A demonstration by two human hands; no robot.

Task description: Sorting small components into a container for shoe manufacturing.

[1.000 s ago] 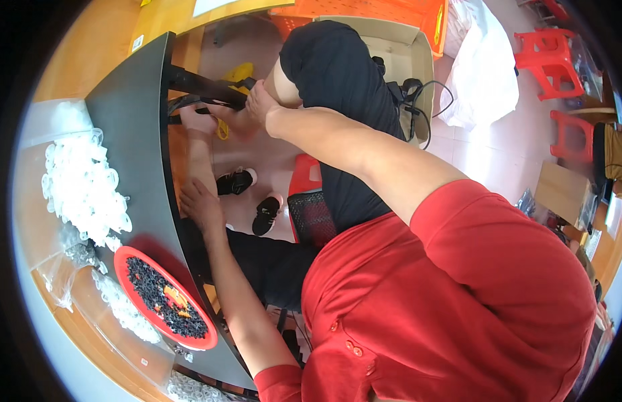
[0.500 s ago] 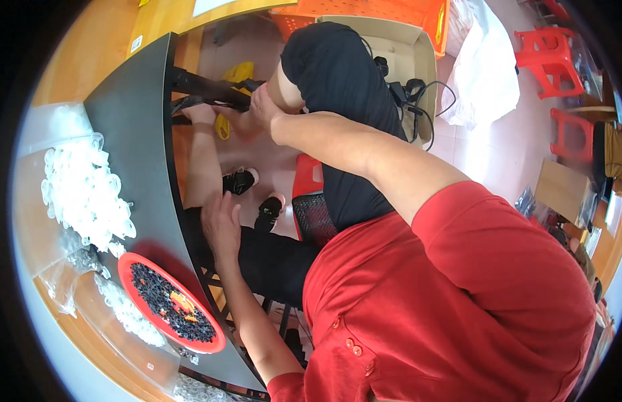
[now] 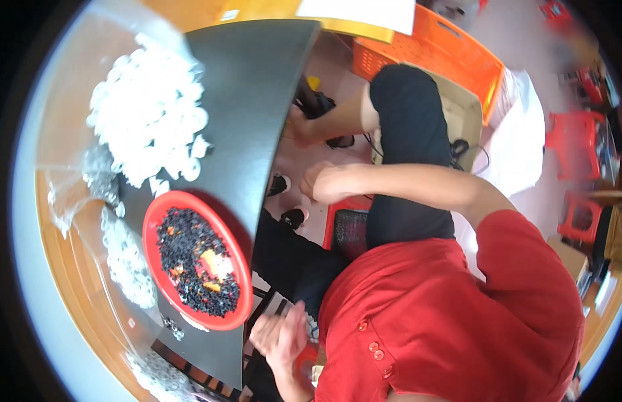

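Note:
My left hand (image 3: 281, 335) hangs in the air beside the dark table's near edge, its fingers loosely bent and apart, with nothing visible in them. My right hand (image 3: 328, 182) hovers above the floor between my legs, apart from them; its fingers curl under, blurred and partly hidden. Closest to the left hand on the table is a round red tray (image 3: 152, 231) holding many small black pieces (image 3: 183, 244) and a few orange-yellow ones (image 3: 216, 262). A heap of white plastic parts (image 3: 150, 110) lies beyond it.
The dark tabletop (image 3: 251, 87) has a curved edge beside my legs. Clear plastic bags with more white parts (image 3: 127, 261) lie left of the tray. An orange crate (image 3: 452, 47), a cardboard box (image 3: 455, 94), a white sack (image 3: 525, 141) and red stools (image 3: 576, 137) stand farther right.
My view has swung, bringing the table farther into the picture. My right hand has come away from my knee. The left hand has left my other leg and drawn back toward my body.

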